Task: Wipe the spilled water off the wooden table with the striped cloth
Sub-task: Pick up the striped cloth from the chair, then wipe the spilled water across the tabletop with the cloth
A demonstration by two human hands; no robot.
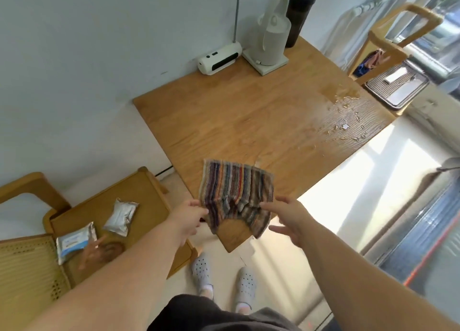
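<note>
A striped cloth [236, 191] of many colours lies at the near corner of the wooden table [236, 121], its near edge lifted and bunched. My left hand [190, 215] pinches the cloth's near left corner. The near right corner is pinched between thumb and forefinger of my right hand [286, 216], whose other fingers are spread. Spilled water [346, 111] glistens in a puddle and scattered drops on the table's far right part, well away from the cloth.
A white kettle [271, 37], a dark bottle [300, 12] and a white device [219, 58] stand at the table's far edge by the wall. A chair [104, 218] with foil packets is at left. Another chair [388, 44] and a metal tray [398, 87] are at far right.
</note>
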